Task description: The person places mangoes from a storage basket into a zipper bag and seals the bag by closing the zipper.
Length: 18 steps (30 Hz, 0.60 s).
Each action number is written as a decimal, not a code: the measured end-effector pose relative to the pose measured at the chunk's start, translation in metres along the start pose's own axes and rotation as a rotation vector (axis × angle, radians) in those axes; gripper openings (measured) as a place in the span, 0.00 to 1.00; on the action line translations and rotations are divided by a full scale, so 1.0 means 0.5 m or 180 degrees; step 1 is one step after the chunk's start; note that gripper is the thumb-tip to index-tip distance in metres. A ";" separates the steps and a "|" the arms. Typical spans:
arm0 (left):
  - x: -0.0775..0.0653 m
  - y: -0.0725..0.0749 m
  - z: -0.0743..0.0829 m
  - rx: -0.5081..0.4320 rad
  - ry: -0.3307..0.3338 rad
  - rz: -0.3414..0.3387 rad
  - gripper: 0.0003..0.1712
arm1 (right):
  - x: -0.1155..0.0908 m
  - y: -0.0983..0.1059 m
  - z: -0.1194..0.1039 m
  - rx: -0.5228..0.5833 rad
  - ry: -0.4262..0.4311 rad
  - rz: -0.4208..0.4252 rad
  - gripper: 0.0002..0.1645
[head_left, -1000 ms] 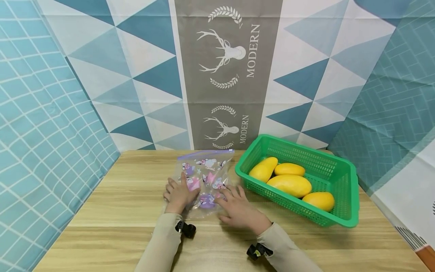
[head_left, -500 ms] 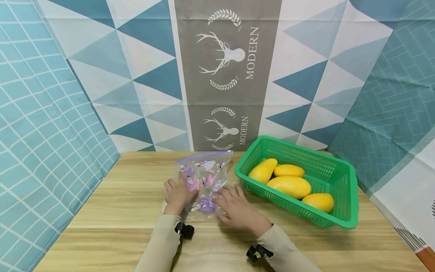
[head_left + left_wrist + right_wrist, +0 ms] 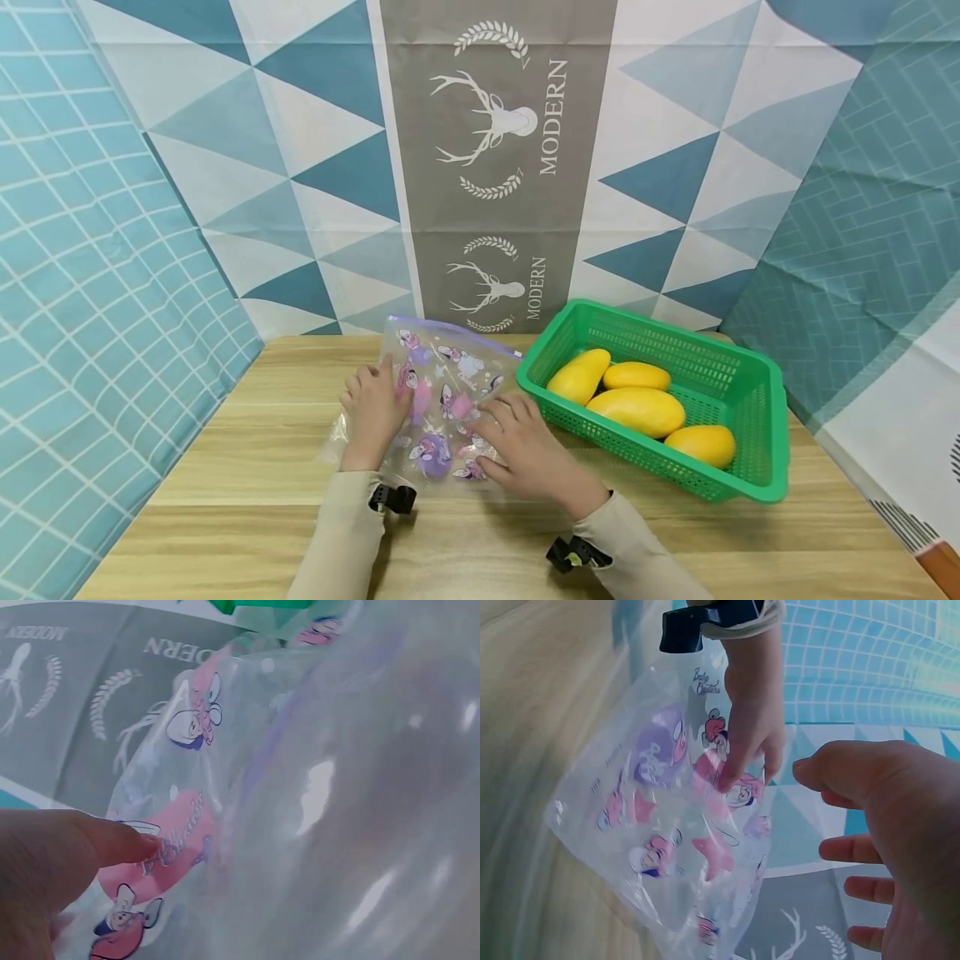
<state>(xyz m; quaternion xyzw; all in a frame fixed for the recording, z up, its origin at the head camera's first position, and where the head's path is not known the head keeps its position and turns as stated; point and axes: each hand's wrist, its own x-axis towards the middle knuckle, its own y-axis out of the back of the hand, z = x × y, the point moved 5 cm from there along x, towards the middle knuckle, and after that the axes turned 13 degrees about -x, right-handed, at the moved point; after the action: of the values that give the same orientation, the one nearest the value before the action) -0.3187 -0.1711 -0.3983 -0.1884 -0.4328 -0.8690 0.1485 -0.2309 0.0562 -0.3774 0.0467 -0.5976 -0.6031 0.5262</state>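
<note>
While the left hand [image 3: 375, 412] pinches one side of a clear printed bag [image 3: 459, 406], its thumb over a pink print in the left wrist view, the right hand [image 3: 528, 450] is at the bag's other side. From the head its fingers seem laid on the plastic; the right wrist view shows thumb and fingers spread well apart, holding nothing. Whether their tips touch the bag cannot be told. Beyond both hands' fingers runs the bag's purple zip strip [image 3: 457, 335]. Past the right hand, on its right, a green basket [image 3: 615, 440] holds four yellow mangoes [image 3: 636, 410], seen only from the head. Farthest off is a grey panel [image 3: 480, 200] lettered MODERN.
</note>
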 end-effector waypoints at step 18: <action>-0.006 0.109 0.089 -0.0469 -0.1267 0.1383 0.24 | 0.003 0.057 0.040 0.0100 -0.0239 0.0435 0.23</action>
<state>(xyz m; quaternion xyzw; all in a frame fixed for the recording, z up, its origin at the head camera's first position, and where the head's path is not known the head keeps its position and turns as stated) -0.2842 -0.1666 -0.3371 -0.4534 -0.3387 -0.7919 0.2291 -0.2289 0.0761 -0.3489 -0.0086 -0.6280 -0.5577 0.5426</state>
